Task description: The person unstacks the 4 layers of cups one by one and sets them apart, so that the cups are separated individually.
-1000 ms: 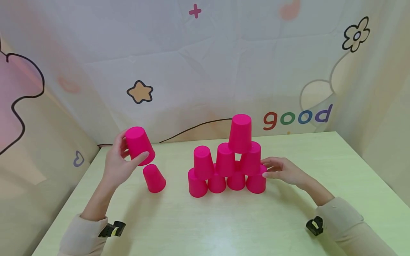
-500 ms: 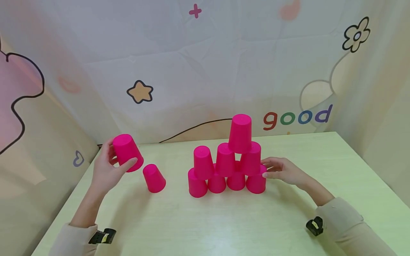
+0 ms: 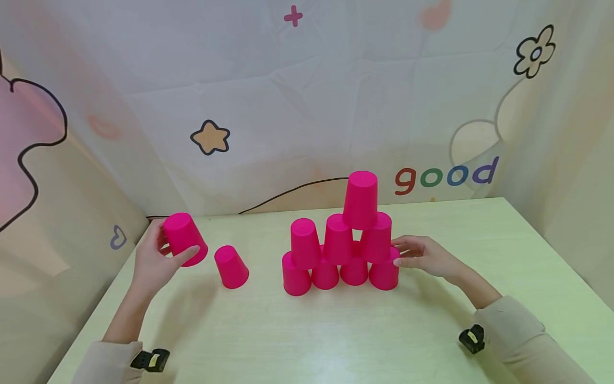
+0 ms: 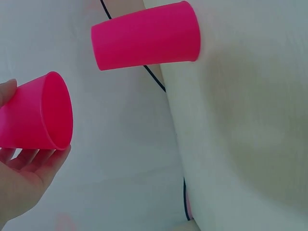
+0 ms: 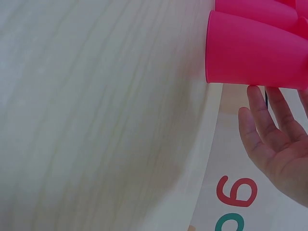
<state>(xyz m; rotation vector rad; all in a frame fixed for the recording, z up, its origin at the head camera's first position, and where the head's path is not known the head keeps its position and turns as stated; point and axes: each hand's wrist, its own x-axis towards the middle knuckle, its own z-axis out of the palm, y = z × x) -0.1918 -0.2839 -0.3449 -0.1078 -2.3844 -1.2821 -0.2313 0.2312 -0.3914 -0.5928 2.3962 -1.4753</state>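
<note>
held cup (image 3: 184,237) shifted down and left, gripped between thumb and fingers of left hand (image 3: 152,264); right hand (image 3: 428,258), fingers loosely straight, touches bottom-right cup (image 3: 384,276).

Head cam fwd/down, wrist cams close, sideways, R/head share cups (image 3: 338,242)

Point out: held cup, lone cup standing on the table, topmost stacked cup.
Held cup (image 3: 184,237): head view, middle of its side wall.
Lone cup (image 3: 232,268): head view, middle of its side wall.
Topmost cup (image 3: 361,201): head view, middle of its side wall.
</note>
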